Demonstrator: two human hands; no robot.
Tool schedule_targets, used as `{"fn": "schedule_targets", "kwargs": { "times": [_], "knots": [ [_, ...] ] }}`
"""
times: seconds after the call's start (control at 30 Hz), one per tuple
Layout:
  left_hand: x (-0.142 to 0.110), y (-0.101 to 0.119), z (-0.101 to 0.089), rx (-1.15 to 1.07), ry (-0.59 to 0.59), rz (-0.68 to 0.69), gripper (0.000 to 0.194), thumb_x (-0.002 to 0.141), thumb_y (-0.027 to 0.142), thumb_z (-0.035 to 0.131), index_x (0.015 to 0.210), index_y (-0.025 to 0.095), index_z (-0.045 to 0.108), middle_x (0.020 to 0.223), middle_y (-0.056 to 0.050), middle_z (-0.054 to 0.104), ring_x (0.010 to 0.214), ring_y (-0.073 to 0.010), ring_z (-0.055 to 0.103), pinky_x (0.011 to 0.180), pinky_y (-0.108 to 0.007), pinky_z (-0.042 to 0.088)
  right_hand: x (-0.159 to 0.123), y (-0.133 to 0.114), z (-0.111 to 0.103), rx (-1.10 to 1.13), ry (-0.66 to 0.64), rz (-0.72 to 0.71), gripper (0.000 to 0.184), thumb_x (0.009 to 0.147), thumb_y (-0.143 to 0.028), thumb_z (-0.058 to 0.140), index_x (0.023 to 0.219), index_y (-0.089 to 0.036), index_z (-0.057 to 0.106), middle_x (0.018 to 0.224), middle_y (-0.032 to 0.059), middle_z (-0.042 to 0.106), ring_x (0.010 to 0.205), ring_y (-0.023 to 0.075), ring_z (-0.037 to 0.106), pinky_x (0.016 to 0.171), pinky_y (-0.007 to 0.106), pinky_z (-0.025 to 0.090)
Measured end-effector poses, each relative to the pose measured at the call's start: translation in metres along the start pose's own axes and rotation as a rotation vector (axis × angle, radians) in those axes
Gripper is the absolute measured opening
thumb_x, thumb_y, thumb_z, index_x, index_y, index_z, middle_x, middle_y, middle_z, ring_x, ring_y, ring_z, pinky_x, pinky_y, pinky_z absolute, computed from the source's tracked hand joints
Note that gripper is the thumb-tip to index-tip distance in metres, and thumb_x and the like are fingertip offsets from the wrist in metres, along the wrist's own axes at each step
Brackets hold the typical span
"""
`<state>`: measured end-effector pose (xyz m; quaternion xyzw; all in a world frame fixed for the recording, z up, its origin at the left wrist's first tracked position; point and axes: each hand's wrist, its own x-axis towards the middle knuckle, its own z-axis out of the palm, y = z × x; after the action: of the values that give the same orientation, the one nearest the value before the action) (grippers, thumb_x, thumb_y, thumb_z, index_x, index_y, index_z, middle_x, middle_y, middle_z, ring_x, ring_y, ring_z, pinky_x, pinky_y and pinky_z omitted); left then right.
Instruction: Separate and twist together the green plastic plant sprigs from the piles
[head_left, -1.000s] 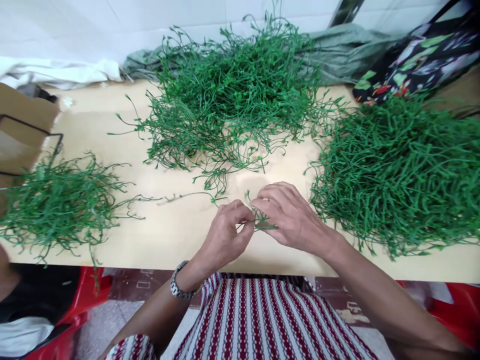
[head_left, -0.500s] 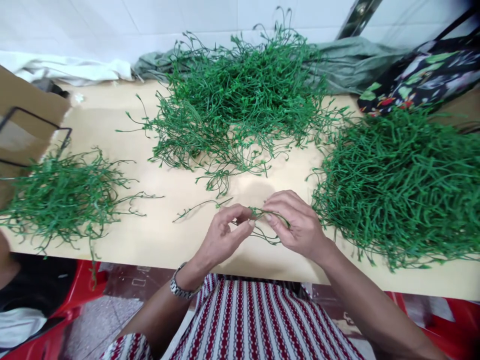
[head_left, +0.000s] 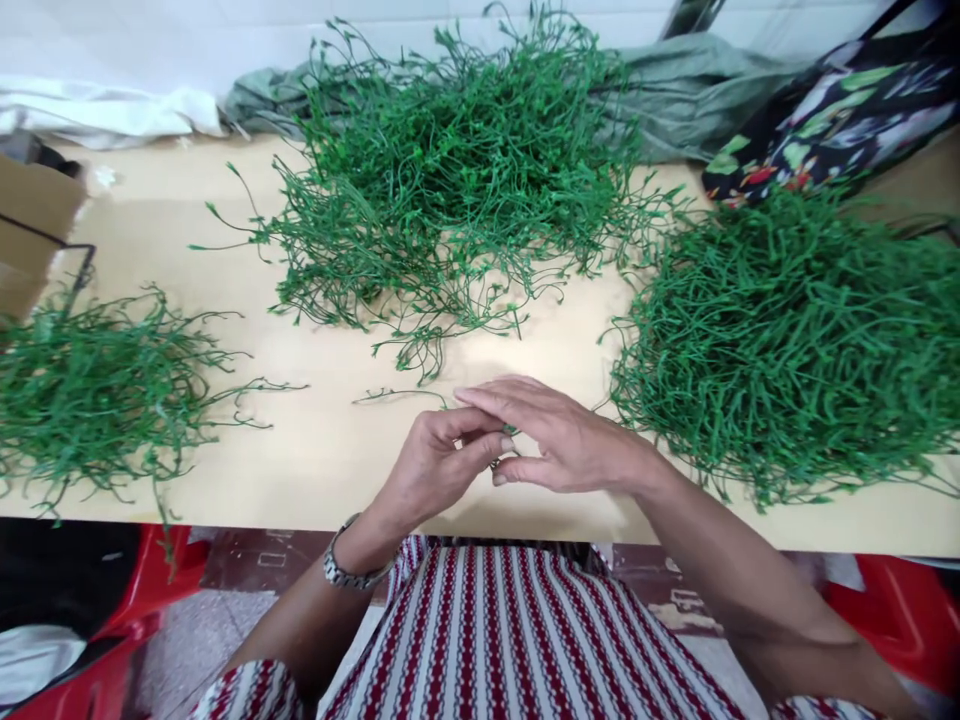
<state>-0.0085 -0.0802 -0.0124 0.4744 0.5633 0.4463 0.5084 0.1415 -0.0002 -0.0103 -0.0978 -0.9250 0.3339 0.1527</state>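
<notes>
My left hand [head_left: 442,460], with a metal watch on its wrist, has thumb and index pinched on a thin green plastic stem [head_left: 513,430]. Only short bits of that stem show between the hands. My right hand [head_left: 559,435] reaches over it, fingers stretched across the left fingertips and thumb apart below, close to the stem. Just beyond the left knuckles another thin stem [head_left: 397,395] lies on the table; its right end disappears behind the fingers. Past the hands is a big loose heap of green plastic stems [head_left: 480,150].
A dense pile of stems [head_left: 795,350] covers the table's right side, and a smaller pile [head_left: 105,390] sits at the left. A cardboard box [head_left: 34,230] stands at the left edge. Green cloth [head_left: 697,95] and a floral bag [head_left: 832,125] lie at the back, against the wall.
My right hand has moved left over the left fingertips, its fingers straightening from a pinch. The bent stem that showed between the hands is now mostly hidden. The view has shifted slightly.
</notes>
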Motion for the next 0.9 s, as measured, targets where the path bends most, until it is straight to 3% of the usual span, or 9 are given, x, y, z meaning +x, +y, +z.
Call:
{"fn": "schedule_targets", "kwargs": {
  "times": [0.1, 0.2, 0.33, 0.47, 0.53, 0.7, 0.8, 0.9],
  "knots": [
    [-0.001, 0.002, -0.002, -0.032, -0.013, -0.002, 0.008, 0.071, 0.018, 0.061, 0.069, 0.014, 0.067, 0.058, -0.001, 0.059, 0.052, -0.0097, 0.046, 0.051, -0.022, 0.038, -0.004, 0.011, 0.014, 0.140, 0.094, 0.064, 0.052, 0.080, -0.021, 0.056, 0.129, -0.018, 0.037, 0.113, 0.0095, 0.057, 0.105, 0.0170, 0.052, 0.089, 0.036, 0.045],
    [0.000, 0.003, -0.006, 0.027, -0.066, 0.037, 0.007, 0.072, 0.015, 0.059, 0.069, 0.014, 0.065, 0.061, -0.002, 0.058, 0.057, -0.0107, 0.048, 0.055, -0.022, 0.039, -0.011, 0.011, 0.017, 0.209, 0.143, 0.085, 0.045, 0.083, -0.021, 0.051, 0.126, -0.018, 0.039, 0.115, 0.0096, 0.058, 0.103, 0.0164, 0.055, 0.086, 0.035, 0.046],
    [0.001, 0.003, -0.010, 0.178, -0.112, 0.068, 0.009, 0.073, 0.013, 0.055, 0.066, 0.014, 0.060, 0.056, 0.001, 0.052, 0.054, -0.0094, 0.043, 0.051, -0.020, 0.036, -0.016, 0.005, 0.016, 0.147, 0.219, 0.131, 0.034, 0.085, -0.017, 0.046, 0.119, -0.016, 0.046, 0.107, 0.0093, 0.061, 0.097, 0.0153, 0.058, 0.080, 0.030, 0.048],
    [-0.001, 0.002, -0.012, 0.261, -0.181, 0.074, 0.011, 0.075, 0.015, 0.053, 0.066, 0.014, 0.058, 0.054, 0.002, 0.048, 0.052, -0.0085, 0.040, 0.048, -0.019, 0.033, -0.020, 0.002, 0.010, 0.034, 0.168, 0.104, 0.019, 0.087, -0.017, 0.042, 0.100, -0.013, 0.056, 0.077, 0.0050, 0.059, 0.071, 0.0127, 0.055, 0.063, 0.024, 0.045],
    [-0.002, 0.001, -0.012, 0.263, -0.217, 0.069, 0.012, 0.076, 0.017, 0.052, 0.066, 0.014, 0.058, 0.054, 0.002, 0.047, 0.051, -0.0084, 0.039, 0.048, -0.019, 0.032, -0.022, 0.002, 0.006, -0.013, 0.111, 0.068, 0.018, 0.088, -0.022, 0.042, 0.095, -0.013, 0.057, 0.072, 0.0037, 0.054, 0.068, 0.0125, 0.050, 0.062, 0.024, 0.042],
    [-0.001, 0.003, -0.008, 0.233, -0.190, 0.067, 0.012, 0.076, 0.015, 0.053, 0.064, 0.014, 0.058, 0.054, 0.002, 0.049, 0.052, -0.0084, 0.040, 0.050, -0.020, 0.033, -0.022, 0.005, 0.007, -0.028, 0.100, 0.035, 0.015, 0.086, -0.027, 0.047, 0.089, -0.014, 0.053, 0.092, 0.0087, 0.055, 0.086, 0.0160, 0.048, 0.078, 0.030, 0.040],
    [0.000, 0.004, -0.005, 0.182, -0.174, 0.075, 0.013, 0.076, 0.016, 0.053, 0.065, 0.014, 0.058, 0.055, 0.001, 0.050, 0.053, -0.0090, 0.042, 0.051, -0.020, 0.034, -0.023, 0.009, 0.017, -0.011, 0.163, 0.029, 0.018, 0.089, -0.027, 0.038, 0.079, -0.016, 0.047, 0.074, 0.0041, 0.052, 0.071, 0.0134, 0.046, 0.069, 0.028, 0.039],
    [0.001, 0.005, -0.005, 0.219, -0.242, 0.100, 0.013, 0.078, 0.016, 0.050, 0.067, 0.014, 0.058, 0.055, 0.002, 0.049, 0.052, -0.0093, 0.041, 0.050, -0.021, 0.033, -0.026, 0.008, 0.024, -0.042, 0.153, 0.041, 0.024, 0.091, -0.028, 0.032, 0.070, -0.018, 0.039, 0.061, -0.0002, 0.042, 0.058, 0.0121, 0.038, 0.058, 0.025, 0.034]
  ]
}}
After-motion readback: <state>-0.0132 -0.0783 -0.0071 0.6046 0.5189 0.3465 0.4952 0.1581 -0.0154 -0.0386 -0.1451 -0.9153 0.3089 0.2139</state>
